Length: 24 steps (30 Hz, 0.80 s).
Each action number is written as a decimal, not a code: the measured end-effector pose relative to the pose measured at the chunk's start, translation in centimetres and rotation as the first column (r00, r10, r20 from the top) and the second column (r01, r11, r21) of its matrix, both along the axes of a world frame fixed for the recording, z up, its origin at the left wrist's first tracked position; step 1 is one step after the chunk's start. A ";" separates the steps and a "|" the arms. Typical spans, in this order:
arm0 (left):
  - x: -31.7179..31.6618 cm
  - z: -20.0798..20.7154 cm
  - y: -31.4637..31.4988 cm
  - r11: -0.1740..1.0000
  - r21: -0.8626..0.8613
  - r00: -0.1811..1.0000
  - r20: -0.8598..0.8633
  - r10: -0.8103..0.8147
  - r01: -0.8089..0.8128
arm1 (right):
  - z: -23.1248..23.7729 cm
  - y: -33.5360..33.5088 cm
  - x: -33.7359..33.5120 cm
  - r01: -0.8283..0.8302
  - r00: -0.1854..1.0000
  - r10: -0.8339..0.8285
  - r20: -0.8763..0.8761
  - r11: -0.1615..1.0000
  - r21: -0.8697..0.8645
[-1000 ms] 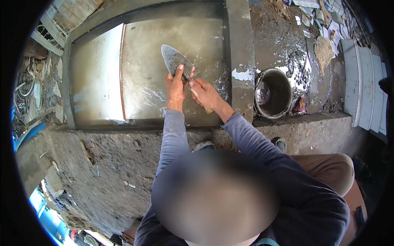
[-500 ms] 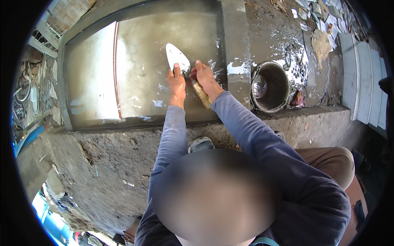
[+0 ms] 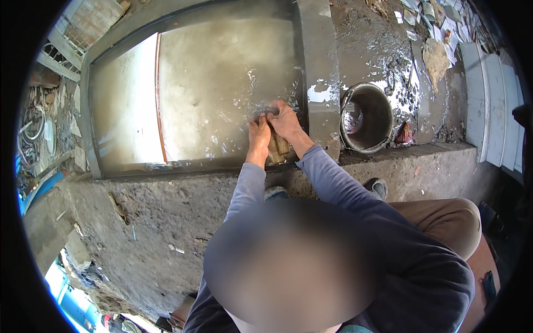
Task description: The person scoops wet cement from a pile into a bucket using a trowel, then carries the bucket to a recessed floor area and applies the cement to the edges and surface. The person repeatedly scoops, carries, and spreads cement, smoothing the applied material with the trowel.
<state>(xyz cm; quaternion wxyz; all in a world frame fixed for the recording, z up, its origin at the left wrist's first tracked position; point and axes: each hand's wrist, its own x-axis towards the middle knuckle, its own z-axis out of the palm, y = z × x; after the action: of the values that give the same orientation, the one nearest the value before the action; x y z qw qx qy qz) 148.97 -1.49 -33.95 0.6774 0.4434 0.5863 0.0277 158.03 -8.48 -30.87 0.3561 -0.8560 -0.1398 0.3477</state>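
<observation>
My right hand is closed around the front of a trowel. Its wooden handle sticks out below that hand, back toward me. My left hand presses in from the left, fingers bent and meeting the right hand at the trowel. The blade does not show; the hands and murky water cover it. All this happens at the surface of a shallow, cement-edged basin of cloudy water, near its front right corner. Ripples and bright splashes surround the fingers.
A dark bucket stands right of the basin on a wet, muddy slab. A small red wrapper lies beside it. Pale boards lean at the far right. A reddish-brown line crosses the basin.
The trowel has come down and closer to me; its pale blade, seen before above the water, is now hidden. My left hand moved right, up against my right hand, and the water is rippled.
</observation>
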 end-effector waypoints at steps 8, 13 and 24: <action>-2.4 8.7 0.9 0.993 -0.082 0.929 0.367 -0.049 0.085 | 10.5 0.8 4.1 0.176 0.984 -0.168 -0.053 0.926 0.333; -1.6 12.4 1.6 0.949 0.172 0.938 0.181 -0.294 0.264 | 12.0 -1.6 5.7 0.117 0.993 -0.116 -0.017 0.978 0.174; 0.6 17.9 2.9 0.816 0.451 0.873 0.143 -0.467 0.363 | 15.1 -4.0 4.9 0.067 0.899 -0.122 0.421 0.987 0.143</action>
<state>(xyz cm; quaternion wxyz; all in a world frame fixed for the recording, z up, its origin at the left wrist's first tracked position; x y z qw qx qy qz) 149.62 1.45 -16.03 0.6258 0.6862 0.3666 0.0555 162.96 -12.45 -15.79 0.3861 -0.8932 -0.1943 0.1238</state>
